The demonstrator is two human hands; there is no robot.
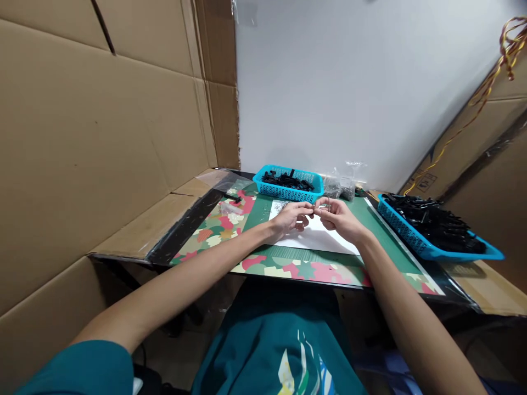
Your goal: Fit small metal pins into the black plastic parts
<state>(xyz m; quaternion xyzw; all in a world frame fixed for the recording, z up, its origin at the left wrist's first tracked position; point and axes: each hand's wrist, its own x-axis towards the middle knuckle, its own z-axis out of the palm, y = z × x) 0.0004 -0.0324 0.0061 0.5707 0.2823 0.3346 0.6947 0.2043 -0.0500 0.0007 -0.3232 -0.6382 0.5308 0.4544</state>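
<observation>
Above a white sheet (317, 236) on the table, my two hands meet at the fingertips. My left hand (290, 218) is closed, its thumb and fingers pinched around something small and dark that I cannot make out. My right hand (335, 216) is also closed in a pinch, touching the left fingertips; what it grips is too small to name. Small metallic bits (280, 206) lie on the sheet just behind my left hand.
A blue basket (288, 193) of black parts stands at the back. Another blue basket (432, 253), heaped with black parts, is at the right edge. Clear plastic bags (343, 186) sit beside the back basket. Cardboard walls (123, 109) enclose the left side; twisted wires (465, 129) hang right.
</observation>
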